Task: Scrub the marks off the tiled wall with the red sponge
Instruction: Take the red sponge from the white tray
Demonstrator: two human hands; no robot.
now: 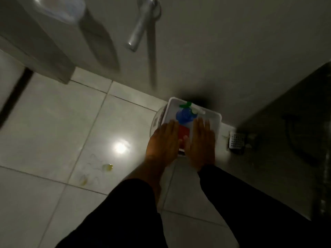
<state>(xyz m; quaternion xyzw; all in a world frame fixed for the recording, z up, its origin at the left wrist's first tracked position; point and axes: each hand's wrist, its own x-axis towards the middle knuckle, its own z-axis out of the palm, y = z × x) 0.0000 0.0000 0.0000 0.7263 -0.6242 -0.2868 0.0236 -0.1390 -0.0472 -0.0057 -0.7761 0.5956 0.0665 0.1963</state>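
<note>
A white plastic basket [214, 120] stands on the floor against the tiled wall [215, 51]. Inside it lies the red sponge [184, 133], with a blue spray bottle [184, 114] with a green cap behind it. My left hand [163, 143] and my right hand [201, 142] hover flat over the basket's near side, fingers extended, one on each side of the sponge. Neither hand holds anything. Both arms wear dark sleeves.
A metal tap [139, 27] sticks out of the wall above. A floor drain [236, 142] lies right of the basket. Yellowish stains [107, 167] mark the floor tiles at left. A white fixture [35, 42] fills the upper left corner. A clear container [156, 120] sits left of the basket.
</note>
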